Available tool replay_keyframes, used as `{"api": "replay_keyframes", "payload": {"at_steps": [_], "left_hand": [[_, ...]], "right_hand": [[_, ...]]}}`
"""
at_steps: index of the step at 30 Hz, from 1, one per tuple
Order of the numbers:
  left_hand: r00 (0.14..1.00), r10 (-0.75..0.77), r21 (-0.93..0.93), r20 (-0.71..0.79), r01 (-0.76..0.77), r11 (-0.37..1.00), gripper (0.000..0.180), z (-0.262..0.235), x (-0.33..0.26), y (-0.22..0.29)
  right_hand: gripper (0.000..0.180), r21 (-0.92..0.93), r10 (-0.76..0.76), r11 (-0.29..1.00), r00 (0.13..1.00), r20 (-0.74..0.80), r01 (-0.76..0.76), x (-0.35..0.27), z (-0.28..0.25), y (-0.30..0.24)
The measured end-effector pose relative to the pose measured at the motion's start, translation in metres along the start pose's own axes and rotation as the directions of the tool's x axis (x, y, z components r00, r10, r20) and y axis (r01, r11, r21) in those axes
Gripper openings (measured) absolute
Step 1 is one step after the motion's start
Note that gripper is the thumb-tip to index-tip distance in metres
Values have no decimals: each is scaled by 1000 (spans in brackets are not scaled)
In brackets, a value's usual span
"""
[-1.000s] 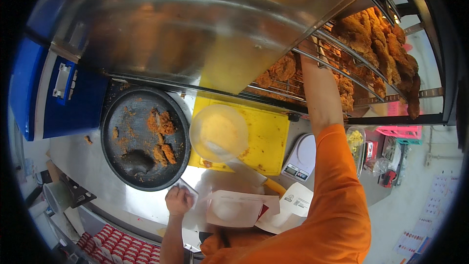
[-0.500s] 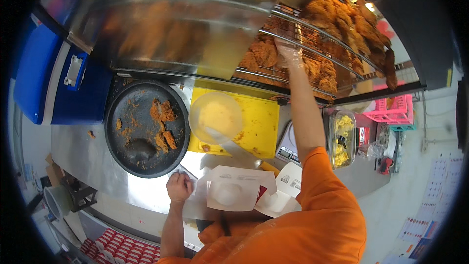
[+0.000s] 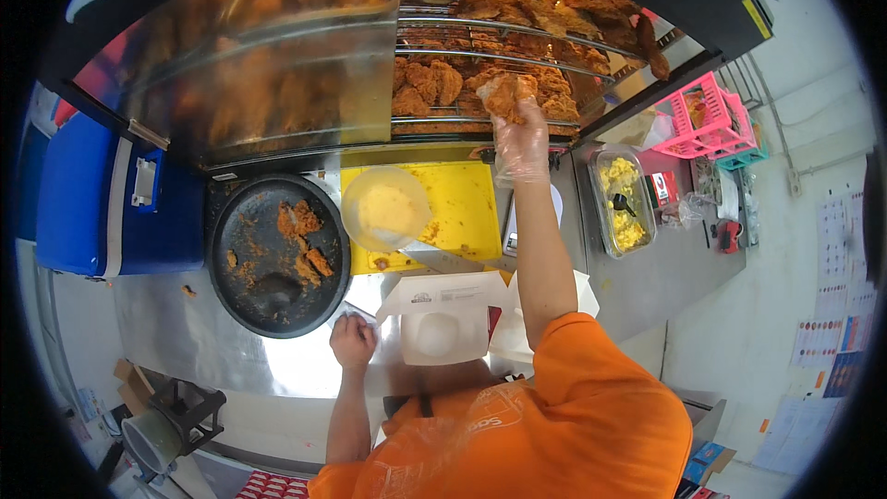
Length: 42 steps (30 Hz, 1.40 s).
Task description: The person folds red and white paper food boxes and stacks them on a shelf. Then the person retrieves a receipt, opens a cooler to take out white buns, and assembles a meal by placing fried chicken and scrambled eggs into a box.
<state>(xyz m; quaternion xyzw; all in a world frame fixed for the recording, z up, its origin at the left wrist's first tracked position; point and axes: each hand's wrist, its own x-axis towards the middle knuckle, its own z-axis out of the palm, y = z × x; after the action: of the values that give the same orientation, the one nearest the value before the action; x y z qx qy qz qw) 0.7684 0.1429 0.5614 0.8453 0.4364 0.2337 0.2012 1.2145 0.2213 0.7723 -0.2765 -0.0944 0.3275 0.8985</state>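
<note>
My right hand (image 3: 525,140), in a clear plastic glove, grips a piece of fried chicken (image 3: 506,95) just in front of the heated display cabinet (image 3: 296,150). Behind it, more fried chicken (image 3: 432,81) fills the wire racks. My left hand (image 3: 353,342) rests closed on the steel counter near the black round pan (image 3: 222,286); a flat pale object (image 3: 360,312) lies at its fingertips, its kind unclear. Chicken scraps and crumbs lie in that pan. Open white cardboard boxes stand near my body, one (image 3: 453,296) holding a white rounded mound.
A tub of pale yellow food (image 3: 386,208) sits on a yellow cutting board (image 3: 473,208), with a broad blade (image 3: 442,257) beside it. Partly behind my right forearm is a scale (image 3: 511,238). Farther right are a clear container (image 3: 605,222) and a pink basket (image 3: 707,125). At left stands a blue cooler (image 3: 162,231).
My right hand has drawn back from the rack toward me, bringing out a piece of fried chicken. The view has shifted. My left hand stays by the pan.
</note>
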Motion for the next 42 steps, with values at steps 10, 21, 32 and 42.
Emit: {"api": "replay_keyframes", "payload": {"at_steps": [10, 21, 32, 42], "left_hand": [[1000, -7, -18, 26, 8, 1000, 5, -4, 2, 5], [1000, -3, 12, 27, 3, 1000, 9, 6, -7, -10], [999, -20, 12, 43, 19, 1000, 4, 1, 0, -2], [998, -35, 11, 59, 35, 999, 2, 1, 3, 2]], "right_hand": [[46, -332, 232, 927, 962, 144, -174, -67, 11, -35], [48, -859, 731, 350, 682, 1, -374, -233, 8, -52], [65, -820, 545, -468, 838, 26, 330, -387, -87, -8], [40, -691, 702, -617, 659, -269, 376, -350, -82, -11]]}}
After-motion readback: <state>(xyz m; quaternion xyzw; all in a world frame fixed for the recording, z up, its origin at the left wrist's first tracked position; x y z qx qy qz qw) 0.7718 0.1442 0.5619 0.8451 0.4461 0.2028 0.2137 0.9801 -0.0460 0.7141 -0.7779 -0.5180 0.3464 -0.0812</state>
